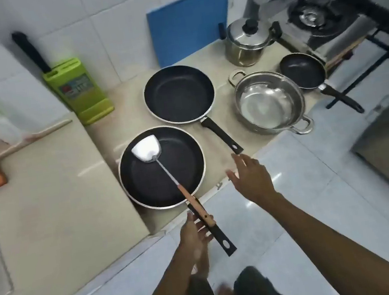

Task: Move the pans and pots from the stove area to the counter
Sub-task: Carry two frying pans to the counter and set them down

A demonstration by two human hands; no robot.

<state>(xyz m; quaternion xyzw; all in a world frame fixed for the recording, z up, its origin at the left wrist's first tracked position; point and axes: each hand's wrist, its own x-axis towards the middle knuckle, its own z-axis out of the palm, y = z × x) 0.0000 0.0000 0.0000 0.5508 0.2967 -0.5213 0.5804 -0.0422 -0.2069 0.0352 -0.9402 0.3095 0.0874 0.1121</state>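
On the beige counter [131,106], just beyond the fingers of the left hand [194,233], sits the near frying pan [161,167] with a metal spatula [158,163] lying in it, the spatula's wooden grip resting over the pan's rim. The pan's black handle [216,232] juts off the counter edge, and the left fingers lie loosely against its side, extended rather than closed around it. The right hand [251,176] hovers spread and empty, its fingertips just short of the handle end of the far frying pan [179,94], which rests farther back on the counter. To the right of those fingers stands an open steel pot [270,102], and beyond it a lidded steel pot [245,38] near the wall. A small frying pan [303,70] sits at the counter's right end, its handle hanging over the edge, right next to the gas stove [315,15]. Behind the pans a blue cutting board [190,24] leans on the tiled wall, and far to the left of the fingers a green knife block [79,91] stands upright.
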